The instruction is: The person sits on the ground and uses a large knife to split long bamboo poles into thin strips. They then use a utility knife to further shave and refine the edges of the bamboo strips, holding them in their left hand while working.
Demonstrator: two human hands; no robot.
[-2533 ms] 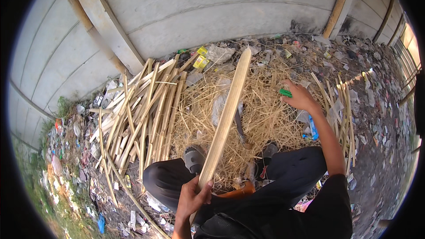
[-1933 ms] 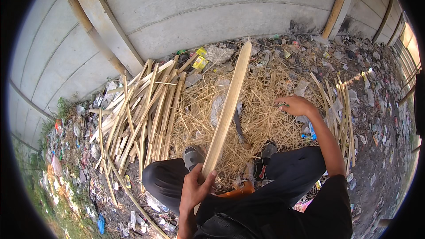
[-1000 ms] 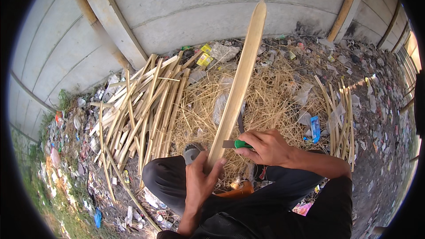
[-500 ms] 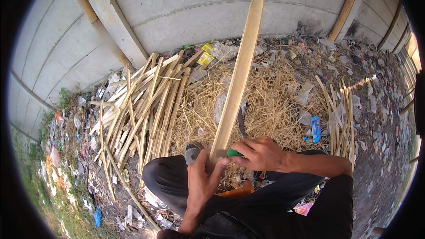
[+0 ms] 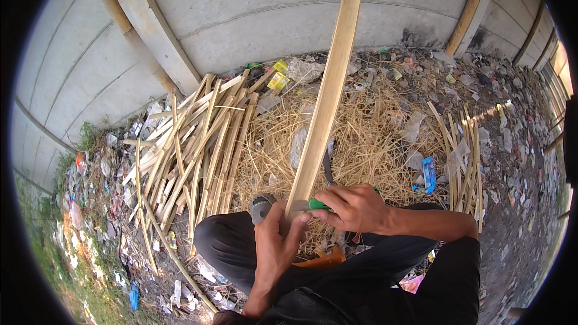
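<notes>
A long, pale bamboo strip point(image 5: 328, 93) slants up and away from my lap, its far end tapering to a ragged tip in front of the wall. Its near end is gripped by my left hand point(image 5: 278, 238), thumb along one side. My right hand point(image 5: 356, 209) is closed round the green handle of a knife point(image 5: 319, 204); the short metal blade lies across the strip close to my left thumb. Past my left fingers, a dark grey rounded object point(image 5: 262, 206) rests by my knee; its kind is unclear. An orange object point(image 5: 323, 259) lies beneath my hands, partly hidden.
A heap of split bamboo strips point(image 5: 198, 150) lies at the left, with a smaller bunch point(image 5: 463, 165) at the right. Dry shavings point(image 5: 379, 126) cover the ground ahead. Litter, including a blue wrapper point(image 5: 428, 176), is scattered about. A concrete panel wall point(image 5: 253, 6) stands behind.
The strip's far tip has shifted slightly up and right. Both hands keep nearly the same place and grip, with the blade still against the strip's near end.
</notes>
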